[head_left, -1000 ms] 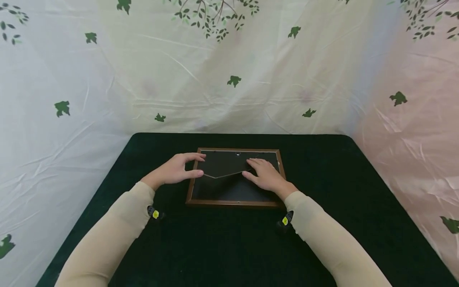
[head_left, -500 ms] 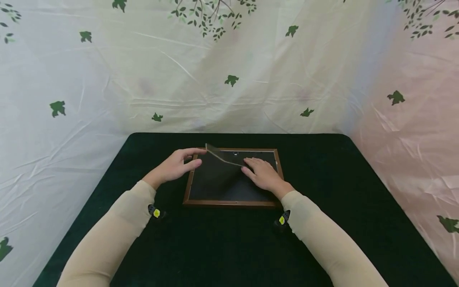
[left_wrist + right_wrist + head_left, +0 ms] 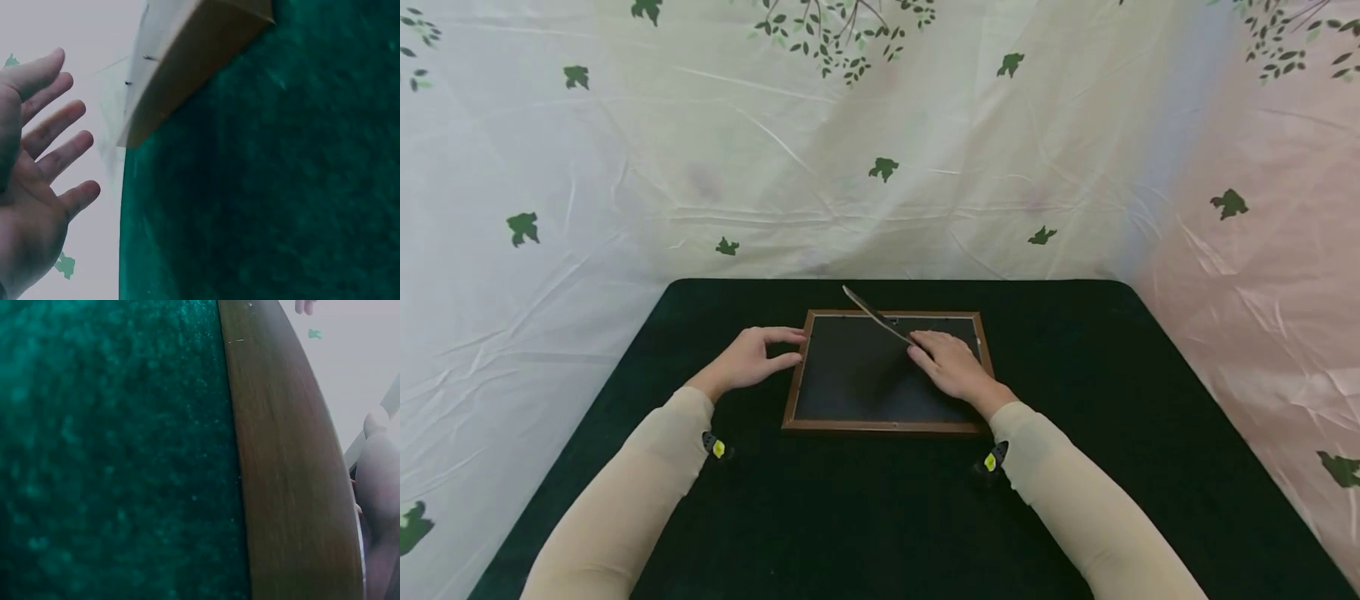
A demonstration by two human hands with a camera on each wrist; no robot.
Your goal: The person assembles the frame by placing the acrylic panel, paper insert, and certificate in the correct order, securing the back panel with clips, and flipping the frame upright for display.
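Observation:
A picture frame (image 3: 880,427) with a brown wooden border lies on the dark green table, its black back board (image 3: 835,383) facing up. From that board a thin black flap (image 3: 874,312), like a fold-out stand, rises slanting up to the left. My right hand (image 3: 958,369) rests on the board at the flap's lower end, fingers fairly straight, thumb beside it. In the right wrist view, the thumb (image 3: 380,475) shows past the frame's side. My left hand (image 3: 748,358) is at the frame's left edge; its extended fingers (image 3: 59,122) hold nothing in the left wrist view.
The green cloth tabletop (image 3: 865,517) spreads around the frame. A pale curtain (image 3: 820,183) with green leaf shapes hangs behind the table and along both sides. A small metal hanger is at the far edge of the back board.
The flap has swung up from nearly flat to steeply slanted. My left hand has come away from it to the frame's left edge. My right hand has stayed nearly in place.

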